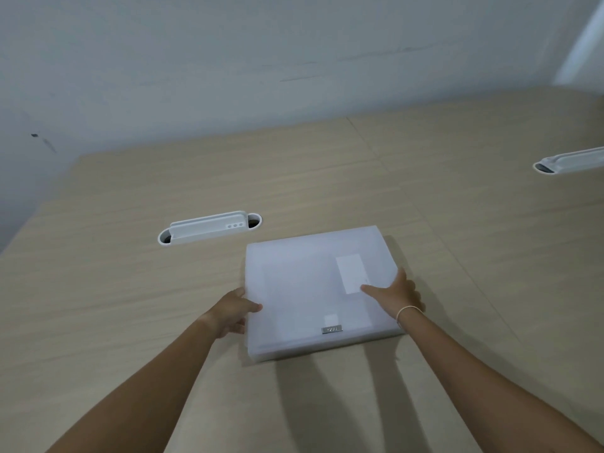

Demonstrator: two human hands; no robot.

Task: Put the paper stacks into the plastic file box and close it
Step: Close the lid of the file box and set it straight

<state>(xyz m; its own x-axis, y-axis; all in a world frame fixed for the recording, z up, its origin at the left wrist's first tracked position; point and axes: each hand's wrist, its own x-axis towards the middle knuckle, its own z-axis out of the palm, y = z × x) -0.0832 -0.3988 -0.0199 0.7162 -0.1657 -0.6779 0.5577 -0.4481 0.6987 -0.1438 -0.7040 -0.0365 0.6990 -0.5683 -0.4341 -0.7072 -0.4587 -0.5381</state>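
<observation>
Two bare forearms reach in from the near edge of the view, one to each side of the plastic file box (313, 289), which lies flat on the bench (130, 289) a little right of centre. Its lid is down and a small metal clasp (331, 329) sits at the near edge, so the opening side faces the person. The left hand (233, 310) grasps the box's left edge, thumb on top and fingers curled against the side. The right hand (397, 294) grasps the right edge, thumb flat on the lid, a thin bracelet (408, 311) at the wrist. Holding both sides this way probably steadies the box or squares it on the bench. The box's long axis runs from near to far, turned slightly so the far end leans right. Pale sheets show faintly through the cloudy lid, and no loose paper lies outside; the task looks nearly finished. Whether the clasp is fastened cannot be told. A white cable port (209, 227) is set in the bench behind the box.
</observation>
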